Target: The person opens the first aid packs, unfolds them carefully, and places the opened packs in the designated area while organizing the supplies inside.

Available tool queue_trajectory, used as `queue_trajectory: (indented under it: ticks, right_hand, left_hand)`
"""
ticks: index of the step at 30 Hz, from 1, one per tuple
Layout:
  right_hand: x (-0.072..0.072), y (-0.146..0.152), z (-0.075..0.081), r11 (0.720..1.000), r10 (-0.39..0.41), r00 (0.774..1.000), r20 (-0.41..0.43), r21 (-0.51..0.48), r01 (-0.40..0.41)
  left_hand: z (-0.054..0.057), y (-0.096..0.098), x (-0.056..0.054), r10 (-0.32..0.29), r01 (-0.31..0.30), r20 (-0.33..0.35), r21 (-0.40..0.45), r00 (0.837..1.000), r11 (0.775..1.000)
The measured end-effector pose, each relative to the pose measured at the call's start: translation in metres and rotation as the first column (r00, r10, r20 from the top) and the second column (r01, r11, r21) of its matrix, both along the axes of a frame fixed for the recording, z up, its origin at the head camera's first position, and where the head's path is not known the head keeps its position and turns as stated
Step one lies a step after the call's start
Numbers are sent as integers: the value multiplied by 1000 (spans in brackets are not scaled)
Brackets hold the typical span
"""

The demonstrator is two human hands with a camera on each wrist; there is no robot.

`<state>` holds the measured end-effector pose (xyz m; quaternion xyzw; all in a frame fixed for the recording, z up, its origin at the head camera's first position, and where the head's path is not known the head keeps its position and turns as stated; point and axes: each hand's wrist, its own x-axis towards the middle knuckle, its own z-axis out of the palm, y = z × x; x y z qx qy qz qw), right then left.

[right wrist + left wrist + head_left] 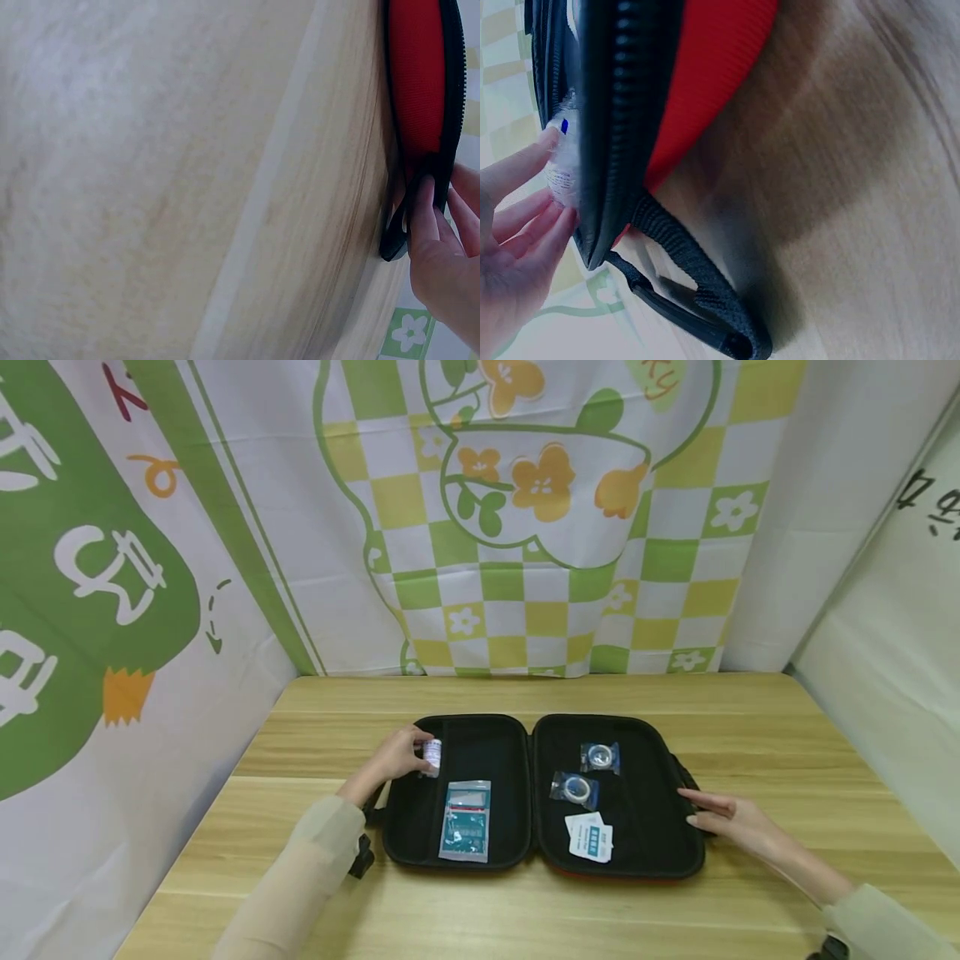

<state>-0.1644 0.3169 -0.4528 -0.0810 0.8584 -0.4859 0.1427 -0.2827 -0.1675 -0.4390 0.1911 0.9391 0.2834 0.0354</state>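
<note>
An unfolded zip case [486, 752], black inside and red outside, lies on the wooden table. At the far left of its left half, my left hand [397, 754] pinches a small white bandage roll [432, 755] in clear wrap between thumb and fingers. The left wrist view shows this roll [564, 161] just behind the case's zipped rim [622, 135]. On the other side, my right hand [731, 818] grips the outer edge of the right half by its carry handle. In the right wrist view the thumb [424, 199] lies on the red side, with fingers behind the rim.
A teal-printed clear packet [466, 821] lies in the left half. The right half holds two wrapped tape rolls [600, 757] and white-and-teal small packets [591, 839]. A black handle [697, 300] sticks out from the left edge. Patterned cloth [540, 610] hangs behind the table.
</note>
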Motion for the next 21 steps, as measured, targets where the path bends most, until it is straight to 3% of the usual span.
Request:
queue_trajectory:
  ticks: [11,18,21]
  right_hand:
    - [0,0,1,1000,-3,1000,10,14,3]
    - [2,-1,1,1000,-9,1000,13,3,9]
    - [2,-1,1,1000,-7,1000,12,0,7]
  left_hand:
    - [-8,9,-2,14,-30,94,171,995,985]
    - [-10,12,0,3,-27,111,210,994,977]
    - [-9,11,1,-23,3,101,194,995,981]
